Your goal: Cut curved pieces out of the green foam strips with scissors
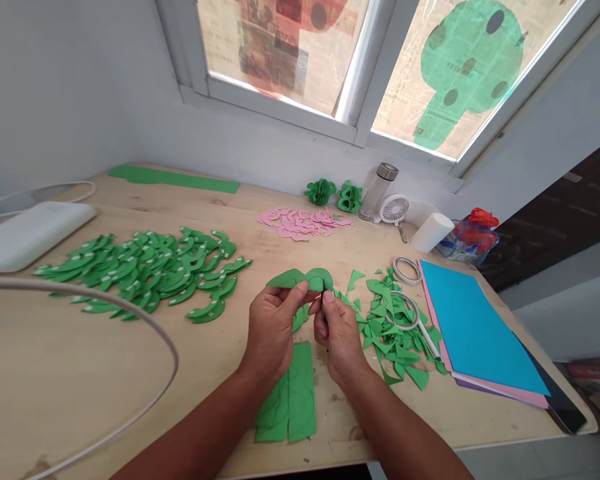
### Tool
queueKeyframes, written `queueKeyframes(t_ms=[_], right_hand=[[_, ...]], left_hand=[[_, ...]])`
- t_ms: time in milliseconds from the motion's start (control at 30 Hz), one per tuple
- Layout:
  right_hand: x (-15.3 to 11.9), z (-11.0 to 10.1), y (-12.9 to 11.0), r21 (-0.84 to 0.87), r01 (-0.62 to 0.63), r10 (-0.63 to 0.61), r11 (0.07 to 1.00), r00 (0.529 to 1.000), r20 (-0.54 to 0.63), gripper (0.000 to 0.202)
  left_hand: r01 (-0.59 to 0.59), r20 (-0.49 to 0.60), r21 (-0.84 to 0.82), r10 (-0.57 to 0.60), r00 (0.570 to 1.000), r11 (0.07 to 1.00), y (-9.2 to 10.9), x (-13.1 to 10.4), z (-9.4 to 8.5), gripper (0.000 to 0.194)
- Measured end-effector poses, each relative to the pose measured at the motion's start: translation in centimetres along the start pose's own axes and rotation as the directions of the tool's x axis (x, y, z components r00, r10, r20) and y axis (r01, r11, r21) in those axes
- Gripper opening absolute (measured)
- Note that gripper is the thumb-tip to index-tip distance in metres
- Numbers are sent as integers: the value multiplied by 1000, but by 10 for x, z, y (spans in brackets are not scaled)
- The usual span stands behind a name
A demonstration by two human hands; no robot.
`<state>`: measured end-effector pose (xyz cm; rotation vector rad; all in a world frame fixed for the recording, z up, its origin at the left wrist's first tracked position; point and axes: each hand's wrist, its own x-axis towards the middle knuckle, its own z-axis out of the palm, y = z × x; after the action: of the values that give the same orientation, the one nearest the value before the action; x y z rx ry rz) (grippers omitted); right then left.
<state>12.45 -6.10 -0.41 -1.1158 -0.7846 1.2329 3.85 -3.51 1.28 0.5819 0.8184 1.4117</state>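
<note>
At frame centre, the left hand [274, 325] pinches a wavy green paper strip [286, 277] while the right hand [342, 328] grips a dark tool [323, 303], probably scissors, whose slip could miscut it.

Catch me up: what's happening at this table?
A person's left hand holds a curved green piece; their right hand holds a slim dark tool, apparently scissors, at its edge. Green strips with drawn outlines lie on the near side of the hands. Green cutouts with small white patches are heaped to the left, green scraps to the right, with a magnifying glass lying on them.
</note>
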Motion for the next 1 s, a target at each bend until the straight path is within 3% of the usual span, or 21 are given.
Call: queueKeyframes(t_ms=[667, 1000], right_hand=[[-2, 3, 0, 11, -58, 58, 998, 998, -15, 52], [-4, 5, 1, 16, -53, 53, 998, 998, -25, 51]], left_hand=[[-21, -20, -25, 20, 1000, 999, 3, 2, 0, 21], [23, 62, 145, -32, 998, 989, 0, -1, -1, 26]])
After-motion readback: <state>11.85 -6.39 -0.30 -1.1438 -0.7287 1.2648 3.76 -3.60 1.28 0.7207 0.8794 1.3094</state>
